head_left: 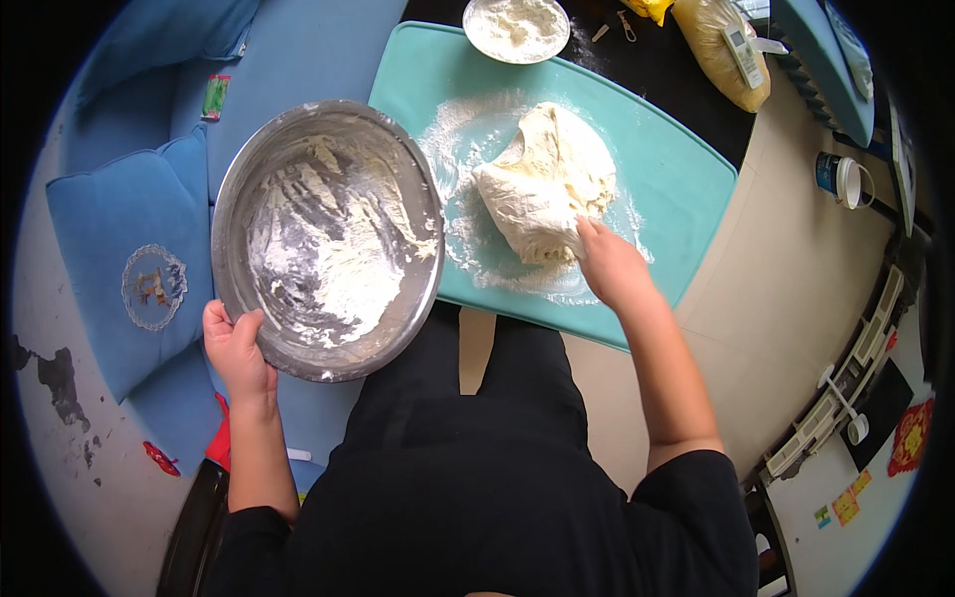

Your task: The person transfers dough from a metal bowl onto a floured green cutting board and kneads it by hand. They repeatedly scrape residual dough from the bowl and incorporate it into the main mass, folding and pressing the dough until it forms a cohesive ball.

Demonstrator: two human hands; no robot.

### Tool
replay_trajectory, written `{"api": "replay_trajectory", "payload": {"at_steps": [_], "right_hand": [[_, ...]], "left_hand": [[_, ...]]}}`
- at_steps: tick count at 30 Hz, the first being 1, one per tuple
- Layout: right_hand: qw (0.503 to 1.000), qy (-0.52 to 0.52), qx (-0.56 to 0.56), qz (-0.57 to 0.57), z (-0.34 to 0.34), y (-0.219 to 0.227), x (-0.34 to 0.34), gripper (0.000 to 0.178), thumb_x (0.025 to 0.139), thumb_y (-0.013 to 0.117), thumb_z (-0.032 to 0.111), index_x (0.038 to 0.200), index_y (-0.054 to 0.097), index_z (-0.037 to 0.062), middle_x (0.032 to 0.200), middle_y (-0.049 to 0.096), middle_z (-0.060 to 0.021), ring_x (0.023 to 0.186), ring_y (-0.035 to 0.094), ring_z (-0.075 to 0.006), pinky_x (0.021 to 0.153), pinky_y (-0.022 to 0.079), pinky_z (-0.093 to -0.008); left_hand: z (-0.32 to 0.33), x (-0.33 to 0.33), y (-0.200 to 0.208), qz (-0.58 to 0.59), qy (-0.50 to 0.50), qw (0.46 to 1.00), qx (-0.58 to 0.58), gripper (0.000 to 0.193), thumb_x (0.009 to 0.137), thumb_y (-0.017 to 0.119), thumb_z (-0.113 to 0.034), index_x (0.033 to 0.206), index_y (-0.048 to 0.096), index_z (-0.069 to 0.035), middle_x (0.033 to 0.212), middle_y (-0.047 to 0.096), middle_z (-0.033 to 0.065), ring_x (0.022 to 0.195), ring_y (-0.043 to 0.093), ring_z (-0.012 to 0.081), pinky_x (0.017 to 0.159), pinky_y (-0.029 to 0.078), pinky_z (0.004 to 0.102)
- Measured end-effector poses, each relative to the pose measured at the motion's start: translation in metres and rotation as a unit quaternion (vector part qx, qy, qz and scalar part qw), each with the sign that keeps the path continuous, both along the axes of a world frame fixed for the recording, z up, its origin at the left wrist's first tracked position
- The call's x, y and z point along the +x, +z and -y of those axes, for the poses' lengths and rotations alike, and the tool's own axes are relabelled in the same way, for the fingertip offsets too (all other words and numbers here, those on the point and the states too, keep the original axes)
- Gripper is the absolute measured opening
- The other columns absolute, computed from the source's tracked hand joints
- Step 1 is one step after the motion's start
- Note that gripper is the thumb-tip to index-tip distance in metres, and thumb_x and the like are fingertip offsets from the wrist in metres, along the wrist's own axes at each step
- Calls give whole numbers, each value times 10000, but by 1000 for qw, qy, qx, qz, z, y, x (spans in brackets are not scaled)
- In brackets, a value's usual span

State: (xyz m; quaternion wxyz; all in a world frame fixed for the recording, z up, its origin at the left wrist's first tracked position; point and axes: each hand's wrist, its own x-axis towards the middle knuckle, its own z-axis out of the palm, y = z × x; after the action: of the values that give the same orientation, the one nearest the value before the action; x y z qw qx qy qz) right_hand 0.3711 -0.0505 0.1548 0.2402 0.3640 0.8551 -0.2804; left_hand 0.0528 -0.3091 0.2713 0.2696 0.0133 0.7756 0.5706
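Observation:
My left hand (pixel 239 348) is closed on the near left rim of a large metal basin (pixel 323 353), tilted so that its inside shows. Flour and smears of dough coat the basin's wall and bottom. A big pale lump of dough (pixel 557 169) rests on the floured turquoise board (pixel 667 189). Against the dough's near right edge, my right hand (pixel 609 261) has its fingers drawn together. The fingertips touch or pinch the dough; the contact is partly hidden.
At the board's far edge stands a bowl of flour (pixel 517 28). Beyond it, a dark table (pixel 647 75) holds a bag of yellowish contents (pixel 711 50) with a remote control (pixel 743 58) on it. A blue sofa (pixel 298 60) lies left; a white bucket (pixel 851 182) stands right.

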Motion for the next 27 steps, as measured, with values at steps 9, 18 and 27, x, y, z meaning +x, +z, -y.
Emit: {"api": "replay_trajectory", "payload": {"at_steps": [9,18,27], "right_hand": [[974,-174,70,-123,-23,79,-35,105,763,638,154,771,563,81,751,580,-109,723,589,-267,600,450,-384],[990,1,-137,-30,-41,33,-74,410,861,521,329,1196,520,91,1208,521,-154,1070,519,-288,891,426,-355],[978,-29,148,-143,-148,-34,-192,338,813,549,212,1136,568,117,1140,537,-150,1058,514,-315,879,435,-386]], "left_hand": [[-1,-2,-13,12,1,1000,-20,190,746,502,104,834,440,-52,790,561,41,697,534,98,694,445,235],[-3,-6,-9,-8,-49,996,-79,175,758,547,75,798,438,-56,735,496,-20,654,443,33,615,356,179],[-8,-1,-20,-74,-16,996,-40,231,804,566,44,766,378,-85,681,376,-60,604,340,7,535,280,156]]}}
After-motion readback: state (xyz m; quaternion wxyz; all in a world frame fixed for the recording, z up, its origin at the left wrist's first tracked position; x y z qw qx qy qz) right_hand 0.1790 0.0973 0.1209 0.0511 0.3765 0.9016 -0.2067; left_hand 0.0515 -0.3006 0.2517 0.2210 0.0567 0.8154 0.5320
